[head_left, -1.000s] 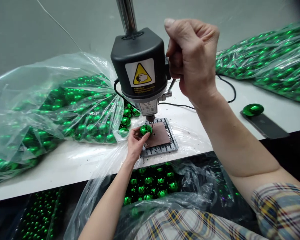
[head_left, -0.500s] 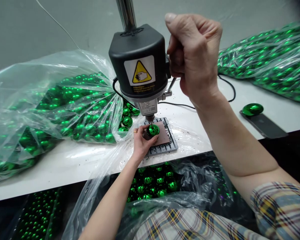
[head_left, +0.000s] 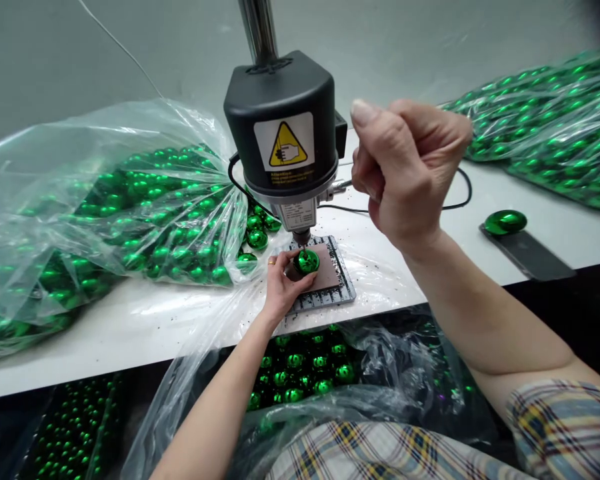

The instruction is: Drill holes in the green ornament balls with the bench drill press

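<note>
My left hand [head_left: 283, 283] pinches a shiny green ball [head_left: 309, 261] between thumb and fingers. The ball rests on a pinkish pad [head_left: 327, 268] over the grey slotted base plate [head_left: 344, 291] of a drill press [head_left: 280, 127], directly below its chuck [head_left: 301, 237]. Whether the bit touches the ball is hard to tell. My right hand [head_left: 410, 170] is closed in a fist round the drill press lever [head_left: 345, 184], right of the motor housing. Most of the lever's grip is hidden inside the fist.
A clear plastic bag of green balls [head_left: 175, 213] lies on the left, another bag [head_left: 555, 133] at the back right. One green ball [head_left: 506, 221] sits on a phone [head_left: 530, 252]. Below the table edge, an open plastic bag [head_left: 390, 393] holds more balls. Dark crumbs surround the base plate.
My right hand has swung down and to the right with the lever. My left hand keeps the ball in about the same place under the chuck.
</note>
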